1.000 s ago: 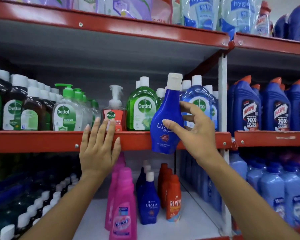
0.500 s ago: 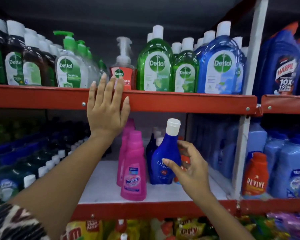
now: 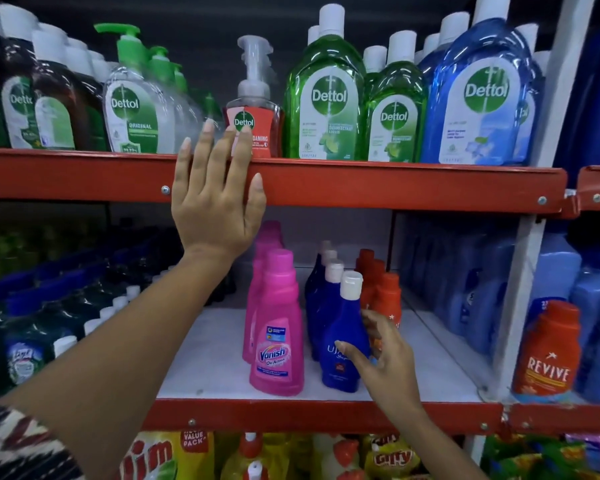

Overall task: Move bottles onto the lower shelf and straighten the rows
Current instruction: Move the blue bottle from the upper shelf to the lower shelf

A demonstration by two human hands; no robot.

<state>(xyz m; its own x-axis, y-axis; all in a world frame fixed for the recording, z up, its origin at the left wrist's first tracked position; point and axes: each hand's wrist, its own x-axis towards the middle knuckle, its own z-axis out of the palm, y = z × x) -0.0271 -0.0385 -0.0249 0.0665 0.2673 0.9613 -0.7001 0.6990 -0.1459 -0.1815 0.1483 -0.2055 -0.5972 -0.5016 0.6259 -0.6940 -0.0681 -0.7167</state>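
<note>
A blue Ujala bottle (image 3: pixel 343 337) with a white cap stands at the front of a row of like blue bottles (image 3: pixel 321 289) on the white lower shelf (image 3: pixel 215 362). My right hand (image 3: pixel 385 358) is wrapped around its right side, thumb on the label. Left of it runs a row of pink Vanish bottles (image 3: pixel 278 323); right of it a row of orange bottles (image 3: pixel 383 292). My left hand (image 3: pixel 215 195) lies flat, fingers spread, against the red edge of the upper shelf (image 3: pixel 395 185), holding nothing.
Dettol bottles (image 3: pixel 326 95) crowd the upper shelf. Dark bottles with white caps (image 3: pixel 94 320) fill the lower shelf's left part. An orange Revive bottle (image 3: pixel 548 351) and pale blue bottles (image 3: pixel 465 278) stand in the right bay. Yellow packs (image 3: pixel 194 452) sit below.
My right hand brought the blue bottle down from the upper shelf's height and set it at the front of the blue row. The view dropped lower and closer. My left hand stayed put.
</note>
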